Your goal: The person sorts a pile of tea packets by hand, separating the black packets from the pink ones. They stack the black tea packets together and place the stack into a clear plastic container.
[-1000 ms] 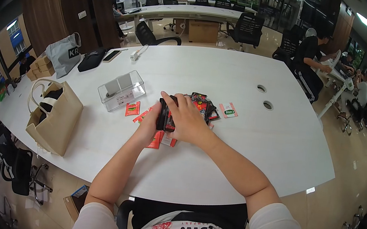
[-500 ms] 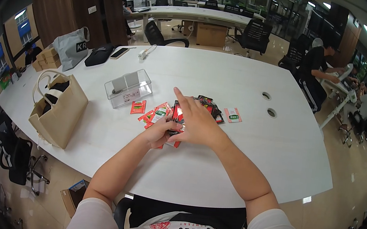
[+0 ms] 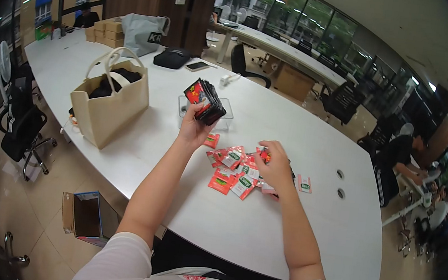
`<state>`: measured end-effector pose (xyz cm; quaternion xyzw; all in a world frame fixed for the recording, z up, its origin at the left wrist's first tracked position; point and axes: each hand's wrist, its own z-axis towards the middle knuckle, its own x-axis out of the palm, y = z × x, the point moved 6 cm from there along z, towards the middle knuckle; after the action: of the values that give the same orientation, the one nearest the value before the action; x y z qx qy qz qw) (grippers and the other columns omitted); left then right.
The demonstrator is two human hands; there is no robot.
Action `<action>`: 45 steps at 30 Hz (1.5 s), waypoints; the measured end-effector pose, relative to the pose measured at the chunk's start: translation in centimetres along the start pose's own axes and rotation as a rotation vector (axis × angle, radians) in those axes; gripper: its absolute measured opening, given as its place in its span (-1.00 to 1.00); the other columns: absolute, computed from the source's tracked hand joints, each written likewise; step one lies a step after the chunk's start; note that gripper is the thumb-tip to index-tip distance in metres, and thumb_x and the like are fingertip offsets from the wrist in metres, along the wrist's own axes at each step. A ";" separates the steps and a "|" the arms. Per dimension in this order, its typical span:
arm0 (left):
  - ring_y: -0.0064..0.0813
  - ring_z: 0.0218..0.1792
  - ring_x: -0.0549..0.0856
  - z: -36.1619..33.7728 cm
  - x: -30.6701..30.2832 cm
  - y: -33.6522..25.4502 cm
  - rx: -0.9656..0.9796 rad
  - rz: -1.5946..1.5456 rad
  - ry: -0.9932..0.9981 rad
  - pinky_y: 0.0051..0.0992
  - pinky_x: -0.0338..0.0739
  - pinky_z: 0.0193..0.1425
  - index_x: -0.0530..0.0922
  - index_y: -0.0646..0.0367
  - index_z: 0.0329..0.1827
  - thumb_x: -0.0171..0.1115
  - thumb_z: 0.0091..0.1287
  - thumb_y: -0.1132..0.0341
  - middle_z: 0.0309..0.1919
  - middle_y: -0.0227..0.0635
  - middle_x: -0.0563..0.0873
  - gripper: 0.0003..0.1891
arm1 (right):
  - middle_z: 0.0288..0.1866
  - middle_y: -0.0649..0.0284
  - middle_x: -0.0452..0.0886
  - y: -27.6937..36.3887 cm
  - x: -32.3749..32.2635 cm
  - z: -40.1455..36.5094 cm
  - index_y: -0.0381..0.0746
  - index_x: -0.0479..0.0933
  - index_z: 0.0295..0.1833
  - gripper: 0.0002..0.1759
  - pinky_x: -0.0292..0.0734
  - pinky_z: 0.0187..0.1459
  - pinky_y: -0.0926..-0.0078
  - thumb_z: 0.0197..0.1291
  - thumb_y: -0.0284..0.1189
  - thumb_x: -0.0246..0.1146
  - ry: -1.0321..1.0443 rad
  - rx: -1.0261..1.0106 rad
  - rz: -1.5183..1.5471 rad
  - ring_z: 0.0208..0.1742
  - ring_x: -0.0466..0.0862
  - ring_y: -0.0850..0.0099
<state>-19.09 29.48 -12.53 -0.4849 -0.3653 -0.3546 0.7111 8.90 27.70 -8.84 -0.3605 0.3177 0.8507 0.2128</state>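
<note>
Raised above the table, my left hand point(image 3: 194, 129) is closed round a thick stack of black-and-red sachets point(image 3: 205, 102). Behind and partly hidden by that stack is a clear plastic box point(image 3: 226, 122). My right hand point(image 3: 275, 166) is low over the pile, its fingers bent round a black-and-red sachet point(image 3: 263, 155); part of the grip is hidden. Loose red-and-white sachets point(image 3: 242, 186) lie spread between the hands. One single sachet point(image 3: 304, 184) rests apart, right of my right hand.
A cream tote bag point(image 3: 119, 106) stands at the left on the white table point(image 3: 214, 217). Farther back are a grey bag point(image 3: 142, 32), a black pouch point(image 3: 171, 58), a phone point(image 3: 197, 66) and a white plug point(image 3: 228, 79). An open carton point(image 3: 89, 216) sits on the floor. A person works at the right.
My left hand has lifted the stack of sachets up and left, away from the pile. The hands have parted, and my right hand is now down at the pile. The view has turned.
</note>
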 end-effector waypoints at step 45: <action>-0.44 0.12 0.76 -20.4 22.2 22.7 -0.641 0.685 0.730 -0.34 0.67 0.29 0.46 0.26 0.33 0.48 0.13 0.60 0.08 -0.30 0.74 -0.35 | -0.15 0.34 0.65 3.9 -11.4 -34.2 0.08 0.71 0.20 -0.69 0.69 -0.33 0.24 0.36 -0.29 0.37 -0.235 0.388 -0.498 -0.32 0.77 0.27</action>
<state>14.71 13.06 -8.48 -0.6125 0.2056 -0.3415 0.6826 30.33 -0.24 -17.22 -0.2793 0.3493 0.7321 0.5138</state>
